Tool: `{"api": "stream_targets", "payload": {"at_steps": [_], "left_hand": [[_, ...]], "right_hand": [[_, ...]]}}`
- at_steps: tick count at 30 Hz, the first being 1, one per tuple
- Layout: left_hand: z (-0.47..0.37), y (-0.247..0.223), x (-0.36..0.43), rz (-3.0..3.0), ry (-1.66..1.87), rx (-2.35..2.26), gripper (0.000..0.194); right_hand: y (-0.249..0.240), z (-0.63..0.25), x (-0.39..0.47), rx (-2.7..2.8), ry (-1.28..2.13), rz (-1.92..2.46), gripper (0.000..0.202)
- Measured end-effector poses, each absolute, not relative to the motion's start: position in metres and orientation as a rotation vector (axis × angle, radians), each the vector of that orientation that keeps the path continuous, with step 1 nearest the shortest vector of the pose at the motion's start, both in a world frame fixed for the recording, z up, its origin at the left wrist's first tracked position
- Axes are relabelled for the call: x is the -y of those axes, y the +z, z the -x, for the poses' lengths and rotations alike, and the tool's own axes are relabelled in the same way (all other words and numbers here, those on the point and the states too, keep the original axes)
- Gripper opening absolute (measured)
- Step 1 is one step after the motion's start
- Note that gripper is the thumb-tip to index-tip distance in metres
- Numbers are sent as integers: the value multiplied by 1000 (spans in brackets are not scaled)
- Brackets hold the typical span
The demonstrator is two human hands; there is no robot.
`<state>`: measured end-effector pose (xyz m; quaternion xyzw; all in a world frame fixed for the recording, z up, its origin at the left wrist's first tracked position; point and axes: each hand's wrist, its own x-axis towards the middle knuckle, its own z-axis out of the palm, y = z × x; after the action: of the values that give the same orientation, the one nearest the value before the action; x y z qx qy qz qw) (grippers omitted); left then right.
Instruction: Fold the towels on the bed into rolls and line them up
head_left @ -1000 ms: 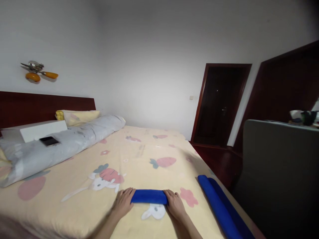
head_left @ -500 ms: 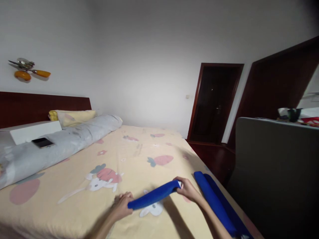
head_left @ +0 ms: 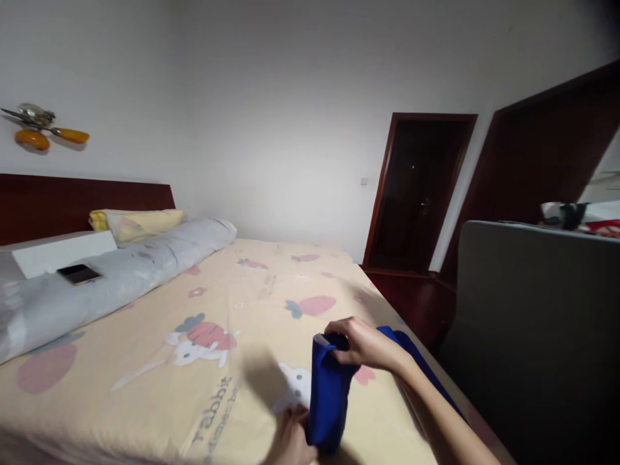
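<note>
A blue fabric piece [head_left: 330, 394] stands nearly upright above the patterned bed sheet [head_left: 261, 290]. My right hand [head_left: 356, 342] grips its top end, where a small whitish patch shows beside the fingers. At the lower end, my left hand [head_left: 293, 439] is closed on the fabric's left edge, slightly blurred. Another blue fabric piece [head_left: 426, 368] lies along the bed's right side, partly hidden behind my right forearm.
A long grey bolster [head_left: 159, 258] crosses the bed's left side with a phone [head_left: 80, 274] on it. Behind are a white box [head_left: 65, 252] and a yellow pillow [head_left: 150, 225]. A dark grey panel [head_left: 533, 323] stands at the right.
The held blue fabric has turned from nearly level to upright. My right hand has risen slightly above it, and my left hand has moved right and down.
</note>
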<state>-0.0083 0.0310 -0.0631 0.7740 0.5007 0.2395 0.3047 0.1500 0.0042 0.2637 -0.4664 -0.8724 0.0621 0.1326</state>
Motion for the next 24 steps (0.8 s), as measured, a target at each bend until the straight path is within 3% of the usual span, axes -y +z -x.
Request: {"api": "stream_targets", "payload": {"at_steps": [9, 16, 20, 24], "left_hand": [[16, -57, -26, -2222, 739, -1295, 60], [18, -52, -22, -2218, 804, -1250, 50], [18, -52, -21, -2210, 884, -1219, 47], [19, -49, -17, -2210, 940, -1211, 46]], "right_hand": [[312, -250, -40, 2301, 20, 1534, 24], [330, -342, -59, 1886, -598, 1630, 31], [272, -381, -35, 1810, -737, 1614, 36], [132, -410, 2, 1722, -546, 1732, 35]]}}
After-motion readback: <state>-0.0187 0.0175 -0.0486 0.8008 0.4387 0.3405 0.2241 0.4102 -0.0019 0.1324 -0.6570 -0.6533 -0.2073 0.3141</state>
